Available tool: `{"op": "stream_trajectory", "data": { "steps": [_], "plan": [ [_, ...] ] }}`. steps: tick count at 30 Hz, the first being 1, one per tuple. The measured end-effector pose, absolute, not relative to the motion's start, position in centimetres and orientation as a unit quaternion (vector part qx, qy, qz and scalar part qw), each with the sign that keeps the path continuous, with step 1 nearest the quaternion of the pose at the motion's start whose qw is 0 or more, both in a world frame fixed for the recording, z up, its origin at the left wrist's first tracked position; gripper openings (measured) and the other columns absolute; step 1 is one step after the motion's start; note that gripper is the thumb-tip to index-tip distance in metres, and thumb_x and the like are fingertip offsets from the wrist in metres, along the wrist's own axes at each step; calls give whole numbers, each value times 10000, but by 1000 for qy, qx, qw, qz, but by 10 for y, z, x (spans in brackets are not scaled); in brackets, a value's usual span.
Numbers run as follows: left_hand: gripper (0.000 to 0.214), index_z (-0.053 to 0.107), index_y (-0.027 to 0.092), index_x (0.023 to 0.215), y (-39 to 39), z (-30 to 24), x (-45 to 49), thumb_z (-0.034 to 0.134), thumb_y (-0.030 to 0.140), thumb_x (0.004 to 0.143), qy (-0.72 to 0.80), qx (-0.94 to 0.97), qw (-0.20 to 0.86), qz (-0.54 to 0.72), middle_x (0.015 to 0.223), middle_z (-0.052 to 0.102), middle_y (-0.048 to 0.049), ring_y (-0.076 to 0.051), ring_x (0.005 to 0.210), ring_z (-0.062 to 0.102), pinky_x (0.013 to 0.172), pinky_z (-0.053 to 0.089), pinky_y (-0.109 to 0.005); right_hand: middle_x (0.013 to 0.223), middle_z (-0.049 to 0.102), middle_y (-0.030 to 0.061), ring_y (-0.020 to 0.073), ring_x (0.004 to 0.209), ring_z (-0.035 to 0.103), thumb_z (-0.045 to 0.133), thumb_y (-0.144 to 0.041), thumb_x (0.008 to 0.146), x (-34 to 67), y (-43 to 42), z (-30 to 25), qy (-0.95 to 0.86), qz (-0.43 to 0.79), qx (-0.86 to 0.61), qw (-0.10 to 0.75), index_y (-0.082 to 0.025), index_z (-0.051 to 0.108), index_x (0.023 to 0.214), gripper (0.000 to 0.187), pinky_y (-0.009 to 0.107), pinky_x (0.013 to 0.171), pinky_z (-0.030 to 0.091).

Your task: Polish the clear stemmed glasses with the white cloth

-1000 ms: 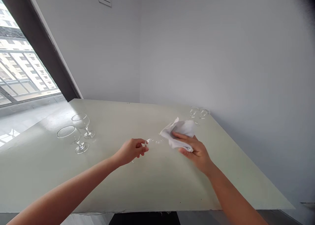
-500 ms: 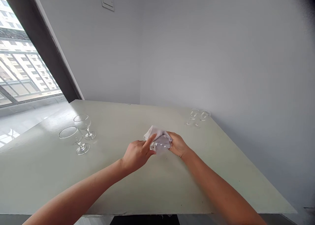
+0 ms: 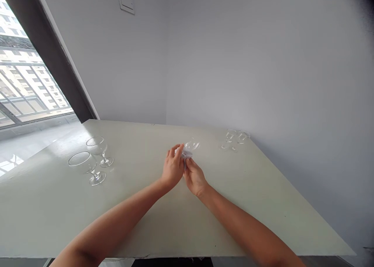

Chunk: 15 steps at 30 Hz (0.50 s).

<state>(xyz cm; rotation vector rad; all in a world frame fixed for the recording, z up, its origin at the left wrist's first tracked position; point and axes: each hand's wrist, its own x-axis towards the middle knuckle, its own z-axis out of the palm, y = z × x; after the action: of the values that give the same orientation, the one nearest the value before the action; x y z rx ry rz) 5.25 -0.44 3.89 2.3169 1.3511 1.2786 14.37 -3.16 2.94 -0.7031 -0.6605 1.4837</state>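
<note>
Above the middle of the table, a clear stemmed glass [image 3: 193,145] is held between my two hands, its bowl tilted up and away from me. A pale cloth [image 3: 187,154] is bunched round the lower bowl and stem, mostly hidden by my fingers. My left hand [image 3: 173,166] is closed round the glass and cloth from the left, fingers bent near the base of the bowl. From below right, my right hand [image 3: 195,178] pinches the cloth at the stem, thumb on top. The foot of the glass is hidden.
Two stemmed glasses, a nearer glass [image 3: 84,164] and a farther glass [image 3: 97,147], stand upright on the left of the pale table [image 3: 248,204]. More clear glasses [image 3: 230,136] stand at the far right corner by the wall. A window [image 3: 26,72] is at far left.
The glass has turned so its bowl points away from me. The cloth has shifted from over the bowl down round its base and stem. My hands have come closer together.
</note>
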Motion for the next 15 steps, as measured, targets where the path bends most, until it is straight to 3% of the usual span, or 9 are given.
{"op": "stream_trajectory", "data": {
  "steps": [4, 8, 12, 15],
  "plan": [
    [546, 392, 222, 1266, -24, 35, 61, 397, 63, 744, 422, 784, 209, 404, 1335, 397, -78, -239, 1265, 295, 1026, 252, -449, 921, 632, 28, 183, 894, 566, 624, -382, 735, 157, -24, 23, -312, 664, -312, 604, -219, 610, 930, 255, 303, 745, 444],
    [573, 321, 255, 1293, -16, 47, 51, 520, 217, 757, 446, 657, 430, 430, 1325, 410, -110, -254, 1113, 479, 911, 385, -438, 758, 610, 21, 144, 689, 559, 628, -400, 736, 176, -20, 24, -348, 697, -300, 551, -186, 632, 840, 238, 266, 619, 435],
    [652, 311, 218, 1285, 7, 62, 34, 609, 383, 729, 327, 531, 685, 378, 1209, 512, -165, -248, 953, 580, 776, 456, -383, 605, 523, -23, 86, 506, 460, 655, -395, 712, 182, -24, 25, -363, 757, -262, 476, -176, 619, 751, 225, 226, 501, 375],
    [636, 399, 175, 1203, 16, 64, 28, 683, 367, 668, 310, 500, 721, 366, 1036, 612, -147, -236, 901, 600, 777, 449, -362, 640, 534, -10, 102, 539, 477, 660, -436, 690, 179, -24, 21, -388, 746, -306, 447, -169, 609, 774, 285, 245, 526, 380]
  ]
}}
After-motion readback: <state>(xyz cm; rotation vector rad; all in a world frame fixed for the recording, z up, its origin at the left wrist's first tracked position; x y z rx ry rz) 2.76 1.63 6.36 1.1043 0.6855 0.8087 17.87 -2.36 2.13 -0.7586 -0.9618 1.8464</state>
